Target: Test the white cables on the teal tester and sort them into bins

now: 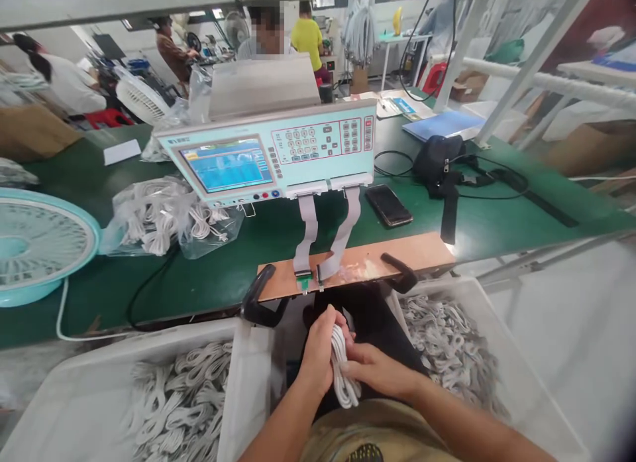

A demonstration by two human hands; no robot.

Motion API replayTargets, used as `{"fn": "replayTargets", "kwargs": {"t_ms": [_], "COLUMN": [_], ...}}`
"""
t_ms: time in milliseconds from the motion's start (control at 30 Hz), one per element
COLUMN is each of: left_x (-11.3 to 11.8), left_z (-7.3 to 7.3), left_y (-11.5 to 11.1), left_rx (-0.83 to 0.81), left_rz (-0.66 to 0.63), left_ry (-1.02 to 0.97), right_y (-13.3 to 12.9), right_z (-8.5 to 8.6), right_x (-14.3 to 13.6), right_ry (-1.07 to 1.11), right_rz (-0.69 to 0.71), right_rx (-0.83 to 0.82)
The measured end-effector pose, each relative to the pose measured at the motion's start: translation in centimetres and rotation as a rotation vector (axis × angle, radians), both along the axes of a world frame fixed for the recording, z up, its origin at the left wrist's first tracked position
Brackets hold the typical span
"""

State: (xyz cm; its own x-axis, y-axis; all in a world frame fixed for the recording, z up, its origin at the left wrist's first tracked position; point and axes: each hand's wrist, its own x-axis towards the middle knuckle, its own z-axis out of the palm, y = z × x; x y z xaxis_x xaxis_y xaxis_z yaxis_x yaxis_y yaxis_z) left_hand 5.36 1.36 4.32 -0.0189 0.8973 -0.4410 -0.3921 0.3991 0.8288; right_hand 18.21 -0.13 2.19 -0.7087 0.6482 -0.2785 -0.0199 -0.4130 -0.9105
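A folded bundle of white cable [340,369] is held between my two hands, low in front of my body. My left hand [319,349] wraps round it from the left, and my right hand [375,368] grips it from the right, fingers partly hidden behind the loops. Just beyond my hands, two small connectors [305,284] stick out at the edge of a wooden board [422,253]. Grey ribbon cables [307,233] run from them up to a tester [318,144] with a lit blue screen.
Bins of bundled cables flank me, a left bin [74,382] and a right bin [527,369]. Black clamps [258,296] hold the board. On the green table are a phone [389,205], a black bag [437,164], bagged cables [159,213] and a fan [40,243]. People sit beyond.
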Motion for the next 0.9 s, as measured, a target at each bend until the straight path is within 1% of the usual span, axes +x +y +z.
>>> {"fn": "replayTargets", "kwargs": {"t_ms": [33, 100, 133, 167, 200, 233, 300, 333, 400, 433, 467, 533, 567, 633, 667, 700, 733, 800, 867, 900], "left_x": [-0.5, -2.0, -2.8, -3.6, -4.2, -4.6, -4.8, -4.7, -4.2, -4.0, -3.8, -3.8, -3.9, -4.2, -4.3, -4.3, -4.2, -3.9, -3.5, -3.3], "left_z": [0.0, -0.3, -0.6, -0.8, -1.0, -1.2, -1.5, -1.5, -1.4, -1.3, -1.1, -0.9, -0.9, -1.2, -1.4, -1.7, -1.9, -2.4, -2.5, -2.5], "left_y": [-0.3, -1.4, -2.1, -2.8, -3.6, -4.3, -5.4, -5.7, -5.8, -5.7, -5.4, -4.7, -4.3, -3.7, -3.5, -3.4, -3.3, -3.2, -3.0, -2.9], "left_rx": [0.086, 0.307, 0.433, 0.557, 0.669, 0.755, 0.852, 0.865, 0.837, 0.794, 0.726, 0.528, 0.428, 0.269, 0.210, 0.157, 0.108, 0.039, 0.019, 0.016], "left_rz": [-0.007, -0.014, -0.031, -0.075, -0.148, -0.247, -0.415, -0.467, -0.489, -0.482, -0.466, -0.403, -0.362, -0.264, -0.209, -0.153, -0.092, 0.025, 0.103, 0.131], "left_ry": [0.184, 0.607, 0.809, 0.979, 1.115, 1.219, 1.350, 1.376, 1.344, 1.277, 1.176, 0.908, 0.765, 0.518, 0.422, 0.347, 0.286, 0.199, 0.151, 0.139], "right_y": [0.0, 0.2, 0.4, 0.7, 0.9, 1.1, 1.4, 1.5, 1.5, 1.5, 1.5, 1.4, 1.4, 1.3, 1.2, 1.2, 1.2, 1.1, 1.2, 1.3], "right_z": [-0.3, -1.0, -1.3, -1.5, -1.8, -1.9, -2.2, -2.2, -2.4, -2.5, -2.6, -2.7, -2.7, -2.5, -2.2, -1.8, -1.3, -0.4, 0.4, 0.6], "right_x": [-0.9, -1.6, -1.7, -1.6, -1.5, -1.4, -1.3, -1.3, -1.5, -1.6, -1.6, -1.4, -1.3, -0.9, -0.7, -0.6, -0.5, -0.5, -0.7, -0.9], "right_ry": [0.048, 0.084, 0.082, 0.071, 0.054, 0.032, -0.018, -0.044, -0.092, -0.113, -0.130, -0.182, -0.230, -0.357, -0.410, -0.434, -0.422, -0.332, -0.250, -0.235], "right_rz": [-0.020, -0.100, -0.154, -0.212, -0.261, -0.292, -0.310, -0.308, -0.289, -0.271, -0.248, -0.212, -0.229, -0.346, -0.412, -0.449, -0.433, -0.266, -0.076, -0.008], "right_rx": [-0.073, -0.187, -0.217, -0.225, -0.216, -0.197, -0.161, -0.146, -0.103, -0.079, -0.056, 0.019, 0.101, 0.358, 0.506, 0.644, 0.755, 0.899, 0.987, 1.018]}}
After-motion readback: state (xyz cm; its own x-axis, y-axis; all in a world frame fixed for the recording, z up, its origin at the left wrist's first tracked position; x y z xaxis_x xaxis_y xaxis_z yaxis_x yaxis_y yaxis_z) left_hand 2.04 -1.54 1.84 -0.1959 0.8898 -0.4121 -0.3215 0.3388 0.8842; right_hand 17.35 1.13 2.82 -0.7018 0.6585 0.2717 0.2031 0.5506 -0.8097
